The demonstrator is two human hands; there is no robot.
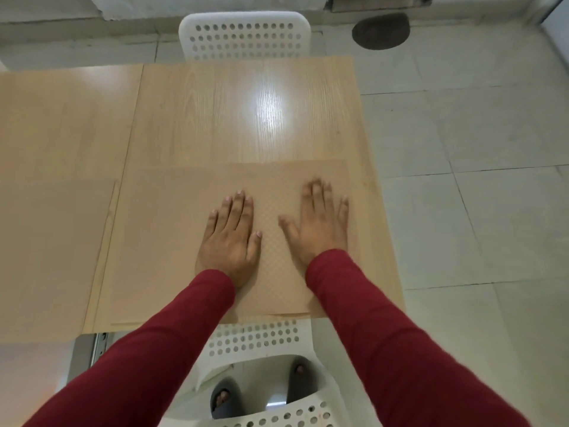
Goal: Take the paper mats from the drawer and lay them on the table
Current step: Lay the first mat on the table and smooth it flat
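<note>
A tan paper mat [172, 229] with a fine checked texture lies flat on the near part of the light wooden table [234, 112]. Its front edge runs along the table's near edge. My left hand [229, 238] rests palm down on the mat, fingers spread. My right hand [317, 223] lies flat on the mat's right part, fingers apart and slightly blurred. Neither hand holds anything. A second mat [46, 257] seems to lie on the left table section, hard to tell from the wood. A metal drawer rail [100, 346] shows under the table's front left.
A white perforated chair [244, 35] stands at the table's far side. Another white perforated chair [261, 365] is right below me, with my slippered feet seen through it. Grey floor tiles lie to the right, with a dark round mat [381, 30] at the back.
</note>
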